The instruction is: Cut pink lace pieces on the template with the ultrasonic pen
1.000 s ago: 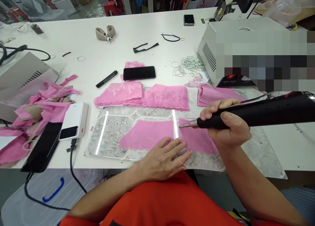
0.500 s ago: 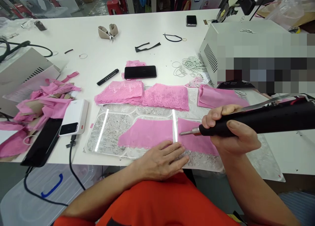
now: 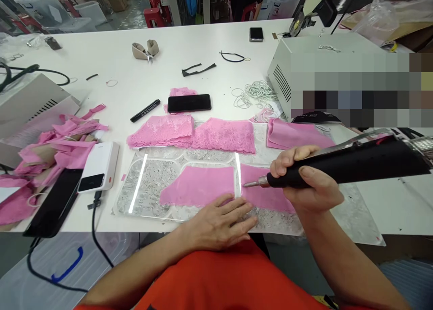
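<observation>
My right hand point(image 3: 309, 181) is wrapped around a thick black handheld tool point(image 3: 352, 166) with a silver lever along its top and a slim metal tip. The tip points left, at the left edge of a flat pink fabric piece point(image 3: 262, 193); whether it touches cannot be made out. Flat on the lower edge of the work, my left hand point(image 3: 219, 222) has its fingers stretched out, holding nothing. Beside it lies a second pink fabric piece point(image 3: 203, 184). Both pieces rest on a clear plastic template point(image 3: 149, 213), with a whitish strip point(image 3: 237, 175) running between them.
Behind the template are pink lace pieces point(image 3: 223, 134) and folded pink fabric point(image 3: 297, 132). A phone point(image 3: 189, 103), marker point(image 3: 145, 111) and white cord point(image 3: 260, 91) lie farther back. Grey machine boxes point(image 3: 280, 80) flank the work. Left stand a power bank point(image 3: 99, 166) and pink scraps point(image 3: 57, 148).
The whole view has shifted slightly, so things appear a little lower and more to the left. My hands keep nearly the same places over the fabric.
</observation>
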Available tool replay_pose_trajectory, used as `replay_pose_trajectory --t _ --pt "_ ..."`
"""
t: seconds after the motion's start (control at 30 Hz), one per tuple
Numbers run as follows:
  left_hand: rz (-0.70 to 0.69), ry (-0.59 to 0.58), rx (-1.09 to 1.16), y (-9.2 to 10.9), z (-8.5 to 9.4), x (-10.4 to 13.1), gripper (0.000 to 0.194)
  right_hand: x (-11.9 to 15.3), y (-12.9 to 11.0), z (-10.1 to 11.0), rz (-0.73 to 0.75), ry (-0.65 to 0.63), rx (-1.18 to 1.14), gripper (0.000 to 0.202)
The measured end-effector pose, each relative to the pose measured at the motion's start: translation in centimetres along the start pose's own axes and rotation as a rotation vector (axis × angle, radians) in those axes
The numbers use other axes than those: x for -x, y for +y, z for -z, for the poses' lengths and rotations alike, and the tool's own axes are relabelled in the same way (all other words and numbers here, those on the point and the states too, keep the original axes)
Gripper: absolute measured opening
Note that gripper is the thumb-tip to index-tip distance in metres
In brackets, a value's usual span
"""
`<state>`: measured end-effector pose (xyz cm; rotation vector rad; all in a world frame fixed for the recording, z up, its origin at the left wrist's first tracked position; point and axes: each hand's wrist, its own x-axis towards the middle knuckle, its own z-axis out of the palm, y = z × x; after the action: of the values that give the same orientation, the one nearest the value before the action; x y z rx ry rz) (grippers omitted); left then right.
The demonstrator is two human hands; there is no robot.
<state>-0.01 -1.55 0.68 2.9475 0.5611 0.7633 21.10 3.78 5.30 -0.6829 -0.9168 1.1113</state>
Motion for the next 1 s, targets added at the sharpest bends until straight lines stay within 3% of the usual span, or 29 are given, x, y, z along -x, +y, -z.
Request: replay_pose_trajectory --t 0.17,0.27,0.53,1.0 --pt "0.159 0.002 -0.015 -1.1 0.9 -0.9 0.030 -1.1 -2.1 0.7 0.147 0.278 0.074 0.010" --pt "0.224 -0.033 -0.090 -2.1 0.7 -1.7 0.034 -1.4 -2.5 1.2 0.216 0.357 0.128 0.008" --pt "0.263 -0.070 -0.133 -2.8 -1.1 -2.1 0.037 -1.1 -0.8 1.3 0.212 0.302 0.150 0.013" --pt "0.276 -0.089 -0.142 -3.0 -1.8 -1.8 0.038 -1.3 -0.1 0.7 0.200 0.272 0.156 0.012"
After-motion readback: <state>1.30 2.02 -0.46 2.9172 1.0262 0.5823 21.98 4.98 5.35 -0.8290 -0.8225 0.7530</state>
